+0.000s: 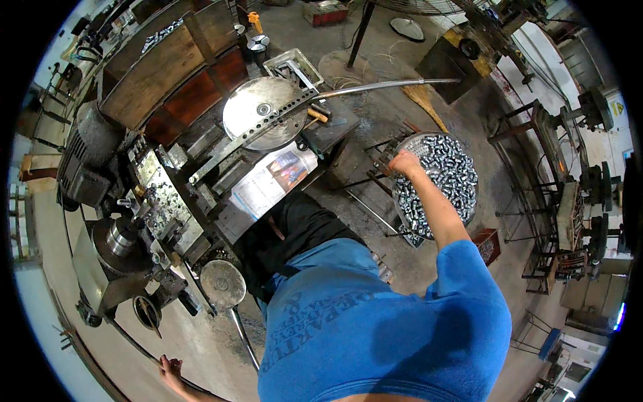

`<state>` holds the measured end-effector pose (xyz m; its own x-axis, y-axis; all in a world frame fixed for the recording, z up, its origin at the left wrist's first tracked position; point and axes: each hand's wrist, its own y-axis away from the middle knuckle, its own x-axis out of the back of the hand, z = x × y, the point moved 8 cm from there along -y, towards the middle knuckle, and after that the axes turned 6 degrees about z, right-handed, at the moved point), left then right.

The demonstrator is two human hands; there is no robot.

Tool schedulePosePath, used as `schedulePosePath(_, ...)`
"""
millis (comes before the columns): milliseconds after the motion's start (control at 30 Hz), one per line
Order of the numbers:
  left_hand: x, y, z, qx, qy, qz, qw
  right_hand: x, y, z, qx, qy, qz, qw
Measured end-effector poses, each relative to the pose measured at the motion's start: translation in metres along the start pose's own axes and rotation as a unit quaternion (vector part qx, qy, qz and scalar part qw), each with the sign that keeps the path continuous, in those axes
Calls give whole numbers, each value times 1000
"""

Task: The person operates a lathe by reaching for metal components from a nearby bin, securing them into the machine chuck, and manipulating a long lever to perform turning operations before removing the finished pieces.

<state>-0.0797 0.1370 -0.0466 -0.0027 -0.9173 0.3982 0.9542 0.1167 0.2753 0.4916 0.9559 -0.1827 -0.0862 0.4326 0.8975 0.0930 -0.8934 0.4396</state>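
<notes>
My left hand (171,368) is low at the left, its fingers curled at a long, thin dark bar (134,340) that runs down from the machine. My right arm reaches forward to a round metal basin (402,209) heaped with small shiny metal cylinders (435,175). Over the basin's near-left rim, my right hand (404,163) is closed with its fingertips pointing left. Whatever it may hold is too small to make out. A greasy machine (171,194) with a round metal chuck (122,236) stands at my left.
Ahead are a large metal disc (258,107), a perforated flat bar (228,151) and a printed sheet (271,184). A long rod (388,85) juts right above a straw broom (426,104). Below the machine sits a round metal plate (223,284). Machines (589,167) line the right.
</notes>
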Motion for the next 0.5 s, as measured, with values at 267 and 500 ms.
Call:
schedulePosePath(267,-8,8,9,-6,-1,-19,1000,5,-3,11,5,-36,45,998)
schedulePosePath(500,5,-8,-6,1,-12,-1,1000,7,-16,30,51,-69,104,991)
